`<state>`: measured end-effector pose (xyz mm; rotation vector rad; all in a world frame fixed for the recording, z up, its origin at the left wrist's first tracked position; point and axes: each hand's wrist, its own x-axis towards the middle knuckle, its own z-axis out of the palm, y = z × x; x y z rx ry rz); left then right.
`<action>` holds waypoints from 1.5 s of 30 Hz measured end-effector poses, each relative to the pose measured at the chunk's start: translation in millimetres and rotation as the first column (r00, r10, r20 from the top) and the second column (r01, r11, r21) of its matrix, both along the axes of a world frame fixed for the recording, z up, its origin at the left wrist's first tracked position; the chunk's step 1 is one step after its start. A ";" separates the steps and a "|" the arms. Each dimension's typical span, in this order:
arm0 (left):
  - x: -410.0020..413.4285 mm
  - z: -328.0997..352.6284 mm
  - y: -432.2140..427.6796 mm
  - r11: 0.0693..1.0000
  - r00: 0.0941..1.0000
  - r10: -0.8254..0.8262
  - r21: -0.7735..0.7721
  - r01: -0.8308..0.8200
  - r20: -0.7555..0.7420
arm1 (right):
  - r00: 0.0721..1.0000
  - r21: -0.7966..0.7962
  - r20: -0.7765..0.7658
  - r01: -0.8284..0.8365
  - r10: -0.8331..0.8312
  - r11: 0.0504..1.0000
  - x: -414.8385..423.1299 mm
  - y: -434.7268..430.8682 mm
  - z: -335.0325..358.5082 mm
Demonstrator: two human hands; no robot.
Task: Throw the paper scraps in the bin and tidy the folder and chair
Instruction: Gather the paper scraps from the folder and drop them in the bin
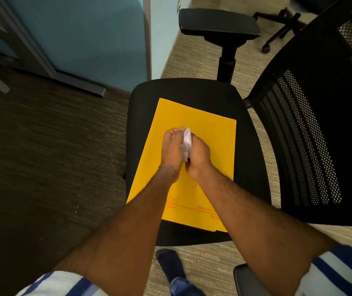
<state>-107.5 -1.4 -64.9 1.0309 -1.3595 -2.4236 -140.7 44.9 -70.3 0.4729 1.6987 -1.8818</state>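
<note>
A yellow folder lies flat on the black seat of an office chair. Above the folder's middle, my left hand and my right hand are pressed together around crumpled white paper scraps. Both hands are closed on the paper, which sticks out between them at the top. No bin is in view.
The chair's mesh backrest rises at the right and one armrest stands at the far side. A blue partition and a grey desk leg are at the far left. Another chair's wheeled base is top right. My foot stands before the seat.
</note>
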 end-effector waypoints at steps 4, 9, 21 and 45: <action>16.8 1.7 7.0 0.996 0.996 0.086 0.022 -0.086 0.033 | 0.999 0.054 -0.037 0.041 -0.039 0.998 17.6 -1.8 0.0; 48.7 3.1 4.0 0.993 0.993 0.114 0.028 -0.115 0.034 | 1.000 -0.021 -0.018 0.001 -0.001 1.000 52.9 -7.0 0.5; 207.4 3.8 -57.2 0.893 0.908 0.413 0.166 -0.418 0.065 | 0.933 0.238 -0.252 -0.199 0.258 0.951 201.4 -73.0 -0.4; 660.1 -60.6 -71.1 0.214 0.366 0.788 0.337 -0.917 0.495 | 0.432 0.279 0.117 -0.879 0.894 0.388 645.9 -124.3 -64.5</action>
